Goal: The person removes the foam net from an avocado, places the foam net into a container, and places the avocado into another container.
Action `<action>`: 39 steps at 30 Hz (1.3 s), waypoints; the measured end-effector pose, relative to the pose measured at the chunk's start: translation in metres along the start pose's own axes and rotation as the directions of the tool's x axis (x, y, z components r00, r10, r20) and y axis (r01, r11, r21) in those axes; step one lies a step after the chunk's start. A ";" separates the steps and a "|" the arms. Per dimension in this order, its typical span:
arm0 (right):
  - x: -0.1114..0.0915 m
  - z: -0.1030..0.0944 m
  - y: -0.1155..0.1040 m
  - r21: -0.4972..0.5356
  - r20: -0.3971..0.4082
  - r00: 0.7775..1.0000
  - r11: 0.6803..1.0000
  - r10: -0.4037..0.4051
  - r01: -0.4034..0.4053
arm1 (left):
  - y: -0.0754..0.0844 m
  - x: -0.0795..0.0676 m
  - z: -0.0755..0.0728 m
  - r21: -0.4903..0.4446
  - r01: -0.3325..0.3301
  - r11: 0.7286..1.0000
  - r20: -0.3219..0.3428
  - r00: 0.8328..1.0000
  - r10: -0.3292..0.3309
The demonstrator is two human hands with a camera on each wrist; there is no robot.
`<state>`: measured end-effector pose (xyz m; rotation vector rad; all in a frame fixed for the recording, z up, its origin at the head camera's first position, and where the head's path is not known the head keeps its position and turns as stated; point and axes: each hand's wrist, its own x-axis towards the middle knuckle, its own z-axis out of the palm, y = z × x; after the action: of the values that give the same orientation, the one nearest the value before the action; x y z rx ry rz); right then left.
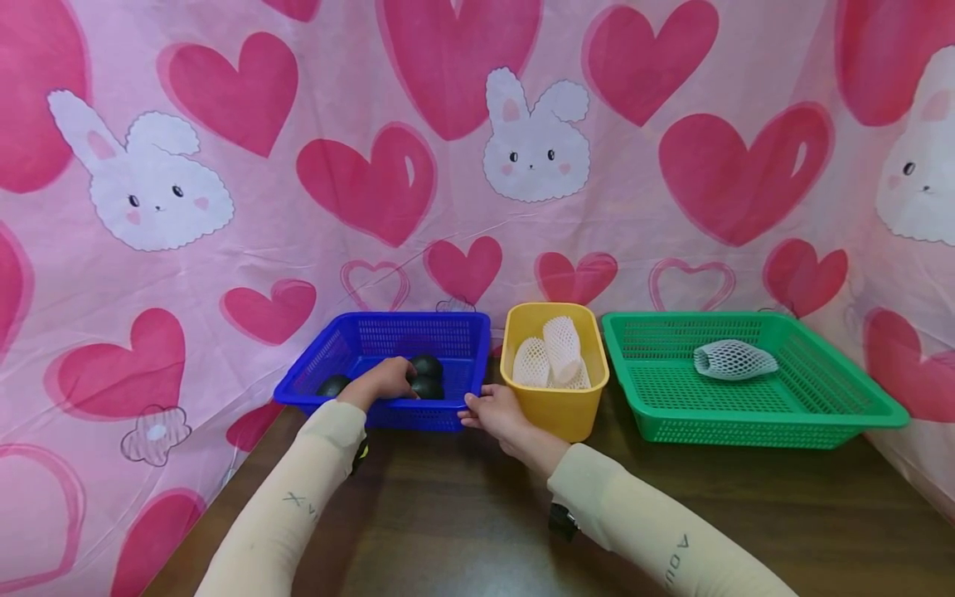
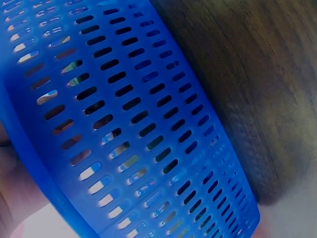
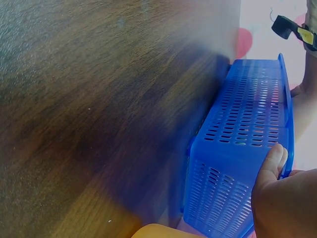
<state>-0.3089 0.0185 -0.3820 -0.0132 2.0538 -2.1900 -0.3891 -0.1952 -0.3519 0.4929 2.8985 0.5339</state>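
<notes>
A blue basket (image 1: 376,414) stands at the left with several dark round things (image 1: 427,366) in it; their exact kind is unclear. My left hand (image 1: 384,380) reaches over its front rim, fingers bent down beside one of these round things; the fingertips are partly hidden. In the left wrist view the slotted basket wall (image 2: 133,119) covers most of that hand. My right hand (image 1: 498,412) grips the basket's front right corner. In the right wrist view its thumb (image 3: 271,163) lies on the outer wall, the fingers behind the rim.
A yellow bin (image 1: 555,410) with several white foam net sleeves (image 1: 562,344) stands right of the blue basket. Farther right, a green basket (image 1: 746,427) holds one netted item (image 1: 734,360). Brown wooden tabletop (image 1: 448,514) lies in front; a heart-patterned cloth (image 1: 358,182) hangs behind.
</notes>
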 end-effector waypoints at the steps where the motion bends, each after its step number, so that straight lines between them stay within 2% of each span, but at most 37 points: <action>1: 0.000 0.000 0.000 0.001 0.000 1.000 1.000 -0.005 0.005 | 0.001 -0.001 -0.001 0.008 -0.001 1.000 0.001 1.000 0.001; 9: 0.002 0.000 0.002 0.012 0.000 1.000 1.000 -0.014 0.014 | 0.001 -0.003 -0.004 0.028 0.010 1.000 -0.004 1.000 -0.010; 20: -0.001 0.000 -0.001 0.007 0.000 1.000 1.000 0.013 -0.013 | 0.003 -0.005 -0.008 0.023 -0.016 1.000 -0.034 0.999 0.017; 27: -0.008 -0.007 -0.005 -0.008 0.031 1.000 1.000 0.004 -0.004 | 0.009 -0.010 -0.010 0.009 -0.060 0.998 -0.075 0.995 0.061; 33: -0.015 -0.014 -0.006 -0.032 0.067 0.998 0.999 -0.003 0.005 | 0.012 -0.011 -0.010 -0.024 -0.074 0.997 -0.115 0.991 0.070; 39: -0.029 -0.026 -0.011 -0.063 0.125 0.992 0.997 -0.026 0.034 | 0.019 -0.018 -0.011 -0.070 -0.116 0.991 -0.144 0.984 0.105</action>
<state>-0.2838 0.0481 -0.3701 -0.1832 2.0684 -2.0815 -0.3694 -0.1879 -0.3325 0.6322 2.9806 0.7222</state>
